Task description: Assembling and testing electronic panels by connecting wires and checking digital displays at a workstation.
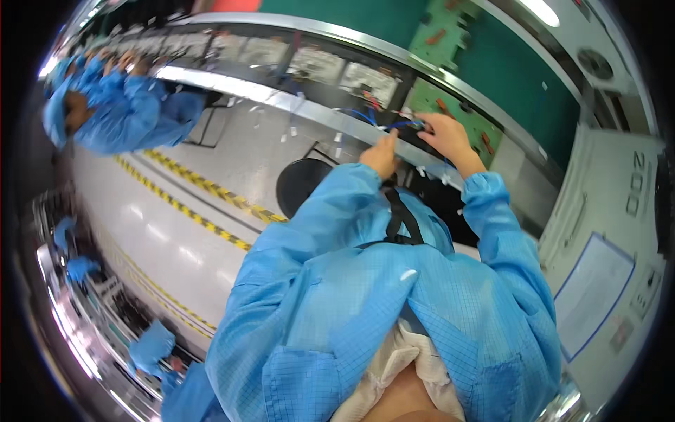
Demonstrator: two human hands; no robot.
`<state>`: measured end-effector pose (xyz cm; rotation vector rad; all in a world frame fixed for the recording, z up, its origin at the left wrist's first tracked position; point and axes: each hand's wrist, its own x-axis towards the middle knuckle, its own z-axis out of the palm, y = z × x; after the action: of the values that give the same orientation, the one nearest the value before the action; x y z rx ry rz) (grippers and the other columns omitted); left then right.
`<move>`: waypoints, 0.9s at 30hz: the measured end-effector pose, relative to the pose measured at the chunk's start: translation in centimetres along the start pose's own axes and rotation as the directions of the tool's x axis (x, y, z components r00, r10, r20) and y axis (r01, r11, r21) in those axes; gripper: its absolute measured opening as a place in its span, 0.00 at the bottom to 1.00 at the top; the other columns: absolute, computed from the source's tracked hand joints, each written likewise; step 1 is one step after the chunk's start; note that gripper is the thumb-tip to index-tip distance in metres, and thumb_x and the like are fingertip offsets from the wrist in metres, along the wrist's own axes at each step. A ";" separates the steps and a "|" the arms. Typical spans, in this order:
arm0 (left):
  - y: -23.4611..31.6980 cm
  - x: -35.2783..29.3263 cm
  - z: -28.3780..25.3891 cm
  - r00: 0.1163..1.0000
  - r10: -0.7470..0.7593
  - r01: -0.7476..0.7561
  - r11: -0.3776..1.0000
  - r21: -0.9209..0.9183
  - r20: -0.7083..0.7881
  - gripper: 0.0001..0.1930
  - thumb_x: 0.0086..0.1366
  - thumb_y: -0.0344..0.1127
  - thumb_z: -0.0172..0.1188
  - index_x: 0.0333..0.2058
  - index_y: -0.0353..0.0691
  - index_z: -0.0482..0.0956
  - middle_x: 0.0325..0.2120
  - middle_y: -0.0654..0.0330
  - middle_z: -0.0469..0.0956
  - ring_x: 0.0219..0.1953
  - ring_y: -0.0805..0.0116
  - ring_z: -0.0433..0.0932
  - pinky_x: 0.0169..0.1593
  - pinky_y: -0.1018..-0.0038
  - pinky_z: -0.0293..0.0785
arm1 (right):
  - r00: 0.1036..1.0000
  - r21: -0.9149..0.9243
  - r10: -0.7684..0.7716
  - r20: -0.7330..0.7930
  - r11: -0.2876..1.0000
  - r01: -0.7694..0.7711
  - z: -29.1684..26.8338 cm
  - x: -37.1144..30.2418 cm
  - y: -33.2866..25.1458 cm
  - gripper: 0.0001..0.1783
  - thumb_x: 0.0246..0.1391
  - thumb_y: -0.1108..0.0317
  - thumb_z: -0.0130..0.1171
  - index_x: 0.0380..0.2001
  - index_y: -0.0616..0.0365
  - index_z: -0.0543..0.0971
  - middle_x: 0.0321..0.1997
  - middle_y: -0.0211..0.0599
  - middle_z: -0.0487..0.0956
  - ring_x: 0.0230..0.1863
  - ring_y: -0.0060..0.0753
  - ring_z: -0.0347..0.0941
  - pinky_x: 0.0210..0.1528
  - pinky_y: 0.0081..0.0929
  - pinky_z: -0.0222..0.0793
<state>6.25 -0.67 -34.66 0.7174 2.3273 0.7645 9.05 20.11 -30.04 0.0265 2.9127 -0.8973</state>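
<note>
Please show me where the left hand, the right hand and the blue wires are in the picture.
left hand [383, 155], head view, on the back of the hand.
right hand [446, 137], head view, on the back of the hand.
blue wires [365, 116], head view, on the loose strands left of the fingers.

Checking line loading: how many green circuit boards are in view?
2. One green circuit board lies under the right hand; another green circuit board sits farther up the conveyor. Others may be hidden.
</note>
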 end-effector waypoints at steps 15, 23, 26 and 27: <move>6.2 -24.0 -15.5 0.957 0.259 -0.289 0.800 -0.526 -0.131 0.14 0.63 0.39 0.50 0.43 0.37 0.74 0.36 0.55 0.78 0.38 0.64 0.76 0.43 0.70 0.70 | 0.959 0.075 -0.200 0.201 0.979 0.189 -10.4 4.2 -3.8 0.24 0.47 0.74 0.56 0.51 0.58 0.69 0.23 0.35 0.71 0.21 0.22 0.64 0.25 0.25 0.62; 8.8 -37.1 -16.1 0.924 0.048 -0.260 0.808 -0.530 -0.380 0.14 0.65 0.38 0.49 0.44 0.36 0.74 0.37 0.56 0.77 0.39 0.68 0.76 0.43 0.72 0.70 | 0.752 0.231 -0.588 0.298 0.809 0.541 -10.7 8.1 -14.2 0.20 0.55 0.70 0.51 0.51 0.59 0.69 0.19 0.24 0.58 0.21 0.17 0.51 0.22 0.20 0.49; 8.4 -35.8 -16.3 0.910 0.090 -0.289 0.838 -0.463 -0.404 0.15 0.64 0.40 0.50 0.44 0.38 0.73 0.39 0.56 0.77 0.39 0.65 0.76 0.43 0.71 0.70 | 0.746 0.196 -0.553 0.371 0.832 0.519 -11.1 7.1 -12.8 0.20 0.55 0.67 0.52 0.51 0.60 0.69 0.19 0.24 0.58 0.21 0.17 0.51 0.22 0.20 0.49; 8.6 -34.6 -16.3 0.914 0.070 -0.225 0.908 -0.354 -0.400 0.15 0.64 0.42 0.50 0.43 0.39 0.74 0.38 0.56 0.77 0.39 0.63 0.76 0.42 0.70 0.71 | 0.746 0.170 -0.559 0.362 0.827 0.536 -10.7 7.5 -11.6 0.21 0.54 0.66 0.53 0.51 0.60 0.69 0.19 0.25 0.58 0.22 0.17 0.51 0.22 0.20 0.49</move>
<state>21.84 -22.36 -5.98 0.6102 2.3476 1.5103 0.20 16.44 -15.44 -0.9475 2.5182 -0.9088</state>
